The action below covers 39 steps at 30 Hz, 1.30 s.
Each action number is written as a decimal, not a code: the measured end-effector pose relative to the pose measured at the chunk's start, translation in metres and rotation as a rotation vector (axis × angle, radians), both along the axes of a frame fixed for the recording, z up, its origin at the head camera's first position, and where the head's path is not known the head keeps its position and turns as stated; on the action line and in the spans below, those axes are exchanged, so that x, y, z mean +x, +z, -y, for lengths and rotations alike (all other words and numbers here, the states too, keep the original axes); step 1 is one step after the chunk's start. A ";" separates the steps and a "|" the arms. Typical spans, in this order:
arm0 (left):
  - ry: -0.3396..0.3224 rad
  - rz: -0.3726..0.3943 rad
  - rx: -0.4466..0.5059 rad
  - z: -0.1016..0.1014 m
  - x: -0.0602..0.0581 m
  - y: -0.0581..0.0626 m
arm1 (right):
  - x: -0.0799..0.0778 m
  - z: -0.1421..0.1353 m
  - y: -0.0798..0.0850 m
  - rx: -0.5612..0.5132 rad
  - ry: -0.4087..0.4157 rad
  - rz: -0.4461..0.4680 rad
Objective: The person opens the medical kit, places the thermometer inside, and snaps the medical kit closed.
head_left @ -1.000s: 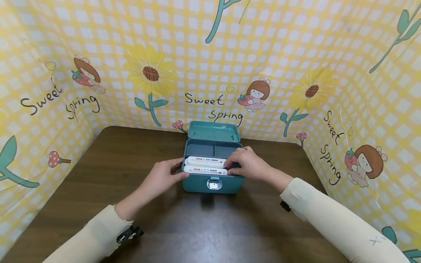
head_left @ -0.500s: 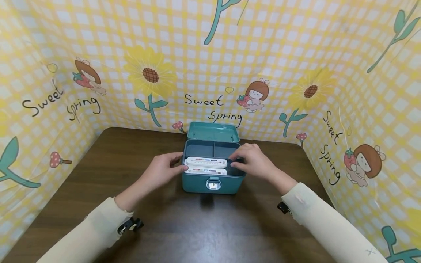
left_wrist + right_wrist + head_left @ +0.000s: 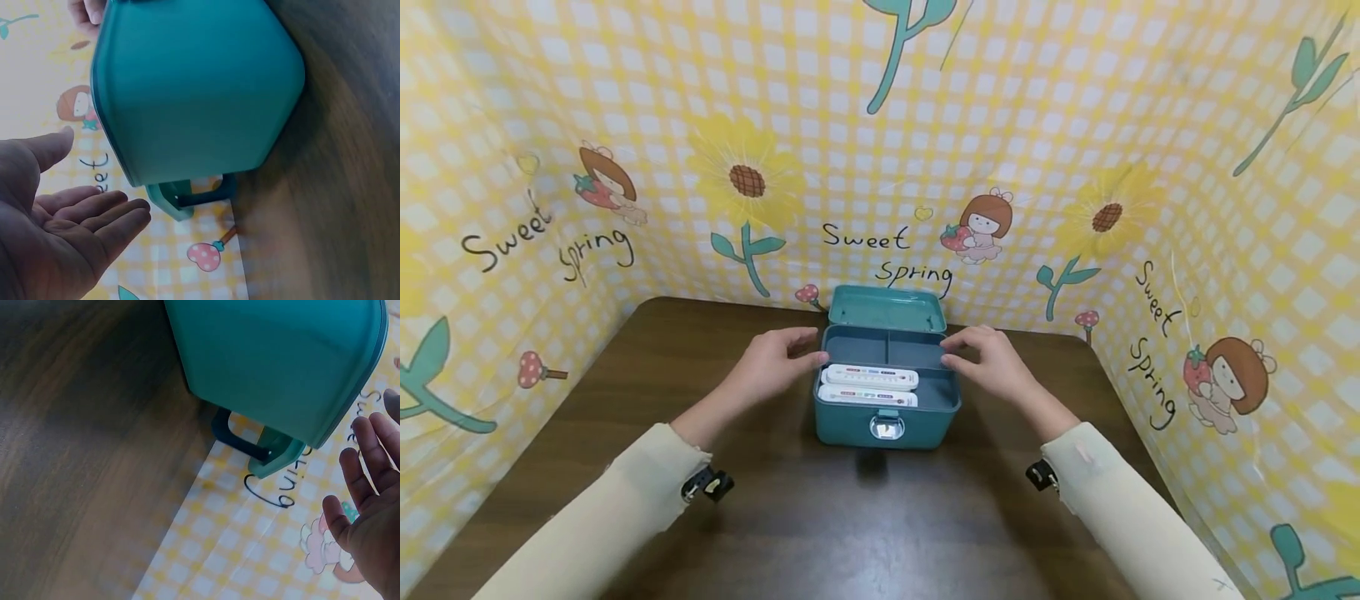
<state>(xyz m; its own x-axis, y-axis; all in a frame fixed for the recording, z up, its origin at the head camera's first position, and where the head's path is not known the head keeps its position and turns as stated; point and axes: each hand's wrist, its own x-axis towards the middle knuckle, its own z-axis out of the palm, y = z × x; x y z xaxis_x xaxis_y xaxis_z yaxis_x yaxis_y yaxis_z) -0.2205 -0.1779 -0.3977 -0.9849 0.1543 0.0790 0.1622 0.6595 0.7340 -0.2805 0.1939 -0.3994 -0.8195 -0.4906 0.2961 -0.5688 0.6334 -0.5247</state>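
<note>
On the table a teal storage box (image 3: 844, 427) stands with its lid (image 3: 887, 308) tipped back. Two slim white cases with small coloured print lie in its front compartment, one case (image 3: 871, 377) behind the other case (image 3: 865, 396). My left hand (image 3: 770, 364) hovers by the box's left rim, fingers extended and holding nothing; the left wrist view shows its palm apart from the box wall (image 3: 194, 100). Beside the right rear rim is my right hand (image 3: 988, 365), also holding nothing, its fingers loosely straight in the right wrist view.
Behind the box hangs a yellow checked cloth (image 3: 865, 150) with flower prints, which also lines both sides. The dark wooden table (image 3: 790, 533) extends in front of the box. A dark handle (image 3: 209, 197) is attached to the lid. Black straps (image 3: 707, 483) circle both wrists.
My right hand has left the white cases and drawn back to the right rim. The left hand has moved up slightly along the left rim. Both cases stay in the box.
</note>
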 end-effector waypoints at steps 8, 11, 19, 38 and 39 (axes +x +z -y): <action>0.010 0.008 0.016 0.005 -0.021 -0.007 | -0.015 -0.008 -0.008 -0.077 -0.077 0.068; 0.018 0.019 0.021 0.006 -0.032 -0.010 | -0.020 -0.010 -0.012 -0.095 -0.098 0.099; 0.023 0.052 0.017 0.009 -0.062 -0.025 | -0.033 -0.010 -0.021 -0.187 -0.149 0.208; -0.080 0.201 0.173 0.014 -0.091 -0.042 | -0.052 -0.002 -0.033 -0.247 -0.142 0.370; -0.085 0.204 0.179 0.015 -0.092 -0.044 | -0.052 -0.002 -0.035 -0.253 -0.142 0.387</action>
<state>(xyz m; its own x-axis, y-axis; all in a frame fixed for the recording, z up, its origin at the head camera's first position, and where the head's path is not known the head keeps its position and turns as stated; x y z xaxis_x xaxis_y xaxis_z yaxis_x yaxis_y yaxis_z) -0.3124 -0.1929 -0.4420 -0.9673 0.2385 -0.0857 0.0488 0.5071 0.8605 -0.3325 0.1957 -0.4339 -0.9467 -0.3177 0.0522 -0.2188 0.5158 -0.8283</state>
